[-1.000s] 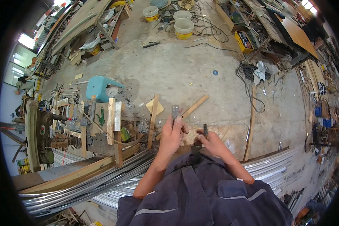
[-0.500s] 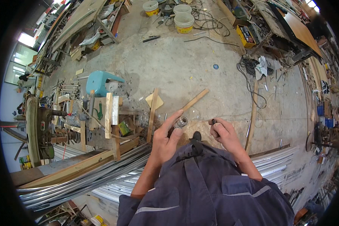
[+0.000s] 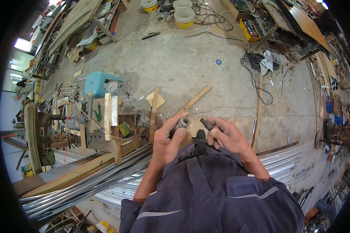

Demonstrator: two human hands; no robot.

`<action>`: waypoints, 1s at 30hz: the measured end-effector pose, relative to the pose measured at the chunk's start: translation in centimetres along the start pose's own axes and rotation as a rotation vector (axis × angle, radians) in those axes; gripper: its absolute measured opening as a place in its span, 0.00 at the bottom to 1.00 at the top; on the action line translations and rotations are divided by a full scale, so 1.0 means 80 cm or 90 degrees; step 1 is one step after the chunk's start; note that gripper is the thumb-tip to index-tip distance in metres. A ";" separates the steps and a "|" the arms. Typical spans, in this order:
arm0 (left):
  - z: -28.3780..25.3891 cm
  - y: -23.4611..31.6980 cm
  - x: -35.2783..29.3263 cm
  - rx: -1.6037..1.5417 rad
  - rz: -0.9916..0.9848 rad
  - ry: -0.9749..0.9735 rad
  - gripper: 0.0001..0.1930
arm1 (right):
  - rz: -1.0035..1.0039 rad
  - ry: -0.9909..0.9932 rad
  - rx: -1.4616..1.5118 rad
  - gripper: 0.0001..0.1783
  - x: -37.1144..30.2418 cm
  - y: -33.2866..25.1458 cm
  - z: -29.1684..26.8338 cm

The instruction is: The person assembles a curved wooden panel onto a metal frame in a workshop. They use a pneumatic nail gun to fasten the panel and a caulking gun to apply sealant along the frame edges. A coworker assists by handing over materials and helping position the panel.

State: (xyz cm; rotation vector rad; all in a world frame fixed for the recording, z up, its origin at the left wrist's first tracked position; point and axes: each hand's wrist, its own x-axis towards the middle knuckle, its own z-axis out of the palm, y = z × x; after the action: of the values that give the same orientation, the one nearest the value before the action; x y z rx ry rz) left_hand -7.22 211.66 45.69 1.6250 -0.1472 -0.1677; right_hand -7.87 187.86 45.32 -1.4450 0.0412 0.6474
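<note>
In front of my waist, my left hand point(image 3: 167, 140) is closed round a short metal cylinder point(image 3: 184, 122). Its round, hollow-looking end faces up, between thumb and forefinger. To its right, my right hand point(image 3: 226, 135) pinches a small dark stub-like piece point(image 3: 206, 124), whose tip points left toward the cylinder. A gap separates the two pieces. The exact kind of either piece is too small to tell, and my fingers hide part of both.
Long shiny metal rods point(image 3: 93, 186) lie at lower left beside a machine point(image 3: 37, 134). A turquoise stool point(image 3: 96, 84) stands at left. Wooden strips point(image 3: 196, 98) lie on the floor. Buckets point(image 3: 184, 18) and cables stand at the back, and a coiled black cable point(image 3: 253, 61) lies at right.
My right hand has moved left, bringing the dark piece closer to the metal cylinder; more of the piece shows. My left hand has shifted slightly left, still holding the cylinder.
</note>
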 end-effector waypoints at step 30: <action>-0.013 0.014 -0.023 0.074 -0.055 -0.120 0.16 | -0.105 -0.055 -0.417 0.11 -0.008 -0.099 0.006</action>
State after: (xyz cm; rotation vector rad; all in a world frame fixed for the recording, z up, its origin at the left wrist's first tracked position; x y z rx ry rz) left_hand -8.81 212.93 46.89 1.7311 -0.2343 -0.3858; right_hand -5.14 188.13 52.83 -2.0192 -0.3867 0.6119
